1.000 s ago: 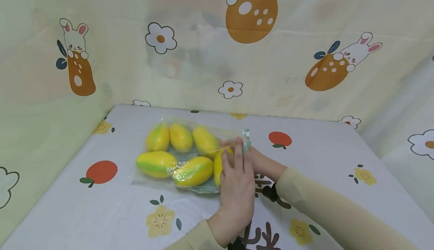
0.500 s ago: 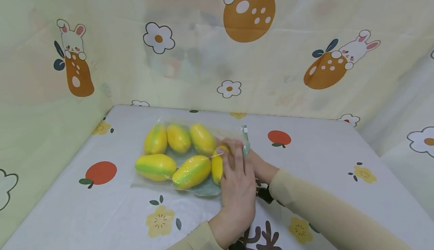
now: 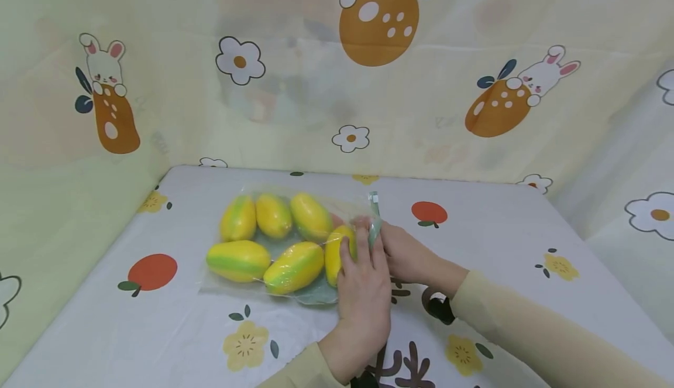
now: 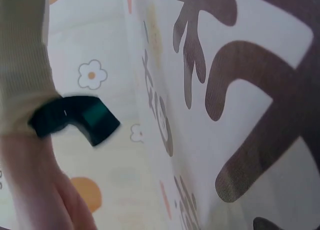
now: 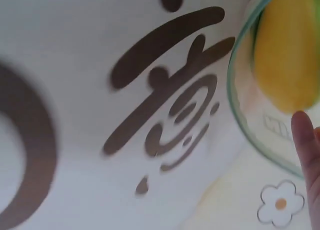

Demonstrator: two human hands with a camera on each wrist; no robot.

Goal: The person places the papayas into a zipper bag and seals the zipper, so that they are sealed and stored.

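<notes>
A clear plastic bag (image 3: 310, 285) with several yellow-green mangoes (image 3: 238, 261) lies on the table. My left hand (image 3: 364, 294) holds the bag beside its green-edged mouth, fingers over the plastic near the rightmost mango (image 3: 337, 253); its thumb is hidden. My right hand (image 3: 408, 253) is at the mouth from the right; its fingers are partly behind the left hand and partly seen through the plastic. In the right wrist view the bag's rim (image 5: 231, 85) gapes around a mango (image 5: 287, 55), with a fingertip (image 5: 302, 127) beside it. The left wrist view shows the right forearm (image 4: 25, 80), not the bag.
A white tablecloth (image 3: 158, 329) with printed fruit, flowers and dark lettering covers the table. A pale curtain (image 3: 295, 101) with rabbit prints stands behind it and along the sides. Dark wrist straps (image 3: 441, 308) sit on the forearms.
My right hand first reaches a little further left, then draws back right from the bag's mouth. The left hand stays on the bag. The rightmost mango now shows more fully.
</notes>
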